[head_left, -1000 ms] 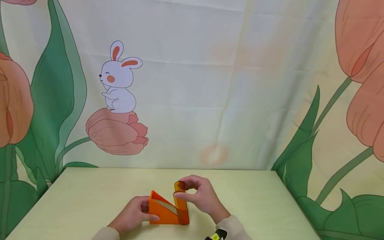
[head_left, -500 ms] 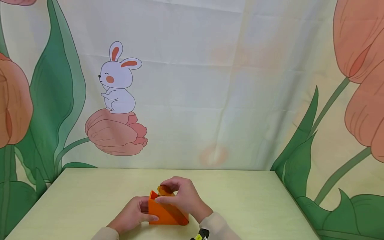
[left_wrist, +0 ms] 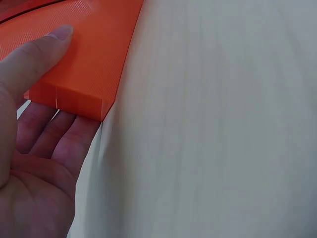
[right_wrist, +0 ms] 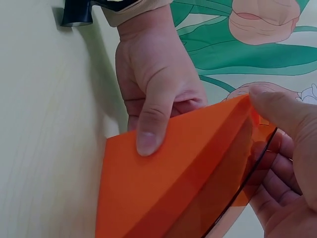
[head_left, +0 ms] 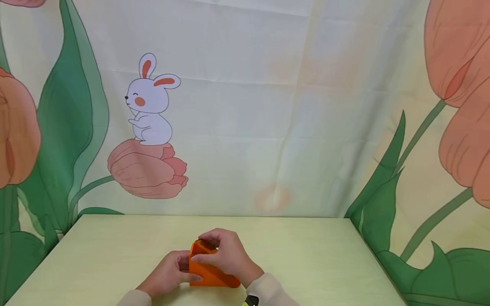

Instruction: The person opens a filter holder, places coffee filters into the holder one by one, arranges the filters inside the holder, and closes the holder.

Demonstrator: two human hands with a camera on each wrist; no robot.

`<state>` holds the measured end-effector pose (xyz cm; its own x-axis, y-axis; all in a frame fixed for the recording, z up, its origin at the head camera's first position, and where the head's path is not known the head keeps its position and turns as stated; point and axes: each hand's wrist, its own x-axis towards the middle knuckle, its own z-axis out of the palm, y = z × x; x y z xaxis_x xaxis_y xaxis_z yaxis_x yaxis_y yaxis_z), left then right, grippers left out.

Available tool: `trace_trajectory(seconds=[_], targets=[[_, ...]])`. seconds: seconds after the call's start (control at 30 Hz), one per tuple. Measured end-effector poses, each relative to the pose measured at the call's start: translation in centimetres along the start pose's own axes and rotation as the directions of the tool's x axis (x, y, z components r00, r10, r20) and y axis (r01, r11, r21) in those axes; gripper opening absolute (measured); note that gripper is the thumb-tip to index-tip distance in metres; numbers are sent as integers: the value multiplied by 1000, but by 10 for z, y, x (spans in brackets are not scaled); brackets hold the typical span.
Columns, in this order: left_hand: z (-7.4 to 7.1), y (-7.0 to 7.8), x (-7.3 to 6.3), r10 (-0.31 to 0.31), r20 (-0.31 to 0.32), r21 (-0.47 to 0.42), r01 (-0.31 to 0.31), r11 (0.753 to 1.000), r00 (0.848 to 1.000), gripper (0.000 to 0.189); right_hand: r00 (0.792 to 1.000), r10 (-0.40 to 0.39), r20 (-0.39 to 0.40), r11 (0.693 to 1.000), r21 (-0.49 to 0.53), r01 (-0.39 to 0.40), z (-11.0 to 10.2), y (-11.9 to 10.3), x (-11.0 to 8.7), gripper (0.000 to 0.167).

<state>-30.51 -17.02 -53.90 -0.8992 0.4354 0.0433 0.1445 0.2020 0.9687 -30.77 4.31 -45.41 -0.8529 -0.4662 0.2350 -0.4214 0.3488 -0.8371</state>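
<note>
A wedge-shaped orange box (head_left: 210,274) with a hinged, see-through amber lid stands near the front of the table. My left hand (head_left: 168,272) grips the box at its tall end, the thumb on the near side wall (left_wrist: 94,64) and the fingers behind the end wall. From above, my right hand (head_left: 229,255) pinches the raised end of the lid (right_wrist: 213,183), thumb on the near side and fingers on the far side. The lid lies along the sloping top of the box. Fingers show through the amber plastic in the right wrist view. The inside is mostly covered.
The pale table (head_left: 314,250) runs back to a hanging cloth (head_left: 245,127) printed with a rabbit and tulips. Each wrist has a light sleeve, and a dark strapped device (head_left: 251,301) sits on the right one.
The lid has swung from upright at the right end down to the left onto the sloping top. My right hand moved left and slightly down with it; the left stayed in place.
</note>
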Motion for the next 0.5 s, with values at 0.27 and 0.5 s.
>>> trace_trajectory(seconds=[0.27,0.5], targets=[[-1,1,-1,-15,4,11,15,1000,1000,51,1000,-12,-19,1000,27,13,9,6,-2,43],[-1,0,1,-42,-3,26,42,999,999,52,999,-23,-37,998,55,25,11,10,-3,42]])
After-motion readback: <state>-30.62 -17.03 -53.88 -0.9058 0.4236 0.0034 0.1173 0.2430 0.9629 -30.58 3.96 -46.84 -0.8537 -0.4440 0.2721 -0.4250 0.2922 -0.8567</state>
